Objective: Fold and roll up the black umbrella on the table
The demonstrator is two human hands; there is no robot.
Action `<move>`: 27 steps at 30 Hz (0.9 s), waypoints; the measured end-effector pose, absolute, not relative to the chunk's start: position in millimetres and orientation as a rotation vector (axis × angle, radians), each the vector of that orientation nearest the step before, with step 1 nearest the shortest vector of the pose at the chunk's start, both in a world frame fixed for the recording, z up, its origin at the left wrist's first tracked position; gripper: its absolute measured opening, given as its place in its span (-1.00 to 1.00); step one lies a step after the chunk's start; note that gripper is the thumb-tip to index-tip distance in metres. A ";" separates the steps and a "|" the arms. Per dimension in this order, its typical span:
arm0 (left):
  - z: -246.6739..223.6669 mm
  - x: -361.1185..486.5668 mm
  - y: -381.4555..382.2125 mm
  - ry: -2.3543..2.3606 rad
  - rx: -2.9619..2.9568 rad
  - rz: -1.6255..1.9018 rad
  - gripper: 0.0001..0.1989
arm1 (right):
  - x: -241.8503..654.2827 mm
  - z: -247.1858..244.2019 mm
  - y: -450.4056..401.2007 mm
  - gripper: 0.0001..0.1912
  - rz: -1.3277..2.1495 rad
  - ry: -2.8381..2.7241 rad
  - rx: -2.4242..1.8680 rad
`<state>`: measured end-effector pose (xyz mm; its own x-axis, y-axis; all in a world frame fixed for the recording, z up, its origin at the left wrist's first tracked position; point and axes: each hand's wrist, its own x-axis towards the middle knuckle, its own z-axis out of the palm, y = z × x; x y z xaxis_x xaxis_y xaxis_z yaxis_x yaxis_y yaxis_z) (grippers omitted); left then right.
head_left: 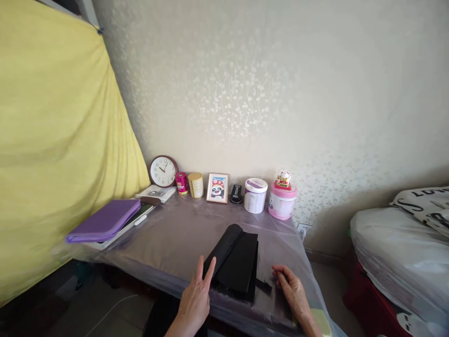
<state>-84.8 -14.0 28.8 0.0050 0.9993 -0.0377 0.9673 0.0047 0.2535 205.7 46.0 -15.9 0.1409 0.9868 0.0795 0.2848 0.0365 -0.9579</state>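
Note:
A black folded case [242, 262] with a thick rolled left edge lies near the front of the table. At its lower left, my left hand [196, 295] has the rolled edge between its thumb and fingers. From the case's right side a short black strap [264, 286] sticks out over the tabletop. My right hand [291, 288] hovers just right of that strap, apart from the case, its fingers loosely bent and holding nothing that I can see.
Along the wall stand a round clock [163, 171], a pink can [181, 183], a yellow-lidded jar [196, 186], a panda picture frame [217, 188], a black device [236, 193], a white tub [255, 195] and a pink tub [282, 206] topped by a cat figurine [284, 179]. A purple folder [103, 220] lies left.

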 end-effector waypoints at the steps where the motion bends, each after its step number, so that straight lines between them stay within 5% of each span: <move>1: 29.4 -84.5 -11.0 2.076 2.061 0.183 -0.09 | 206.7 -18.6 47.0 -0.59 0.906 -1.326 -1.434; 10: 54.0 -98.9 4.3 1.746 1.803 0.542 -0.13 | 209.9 -27.2 53.7 -0.61 0.881 -1.394 -1.397; 16: 73.9 -94.2 -2.7 1.348 1.336 0.710 -0.48 | 210.6 -14.8 46.0 -0.61 0.780 -1.468 -1.362; 23: 80.6 -73.5 -9.7 1.547 1.858 0.914 -0.42 | 206.3 -2.0 49.2 -0.57 0.708 -1.524 -1.394; 27: 80.2 -70.0 -10.5 1.470 1.599 0.816 -0.55 | 203.2 24.9 3.5 -0.63 0.612 -1.513 -1.454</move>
<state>-70.0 -10.5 80.2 0.1171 0.9915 -0.0568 0.4767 -0.0059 0.8790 203.2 3.5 24.9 0.1208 0.9548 0.2716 0.4977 0.1785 -0.8488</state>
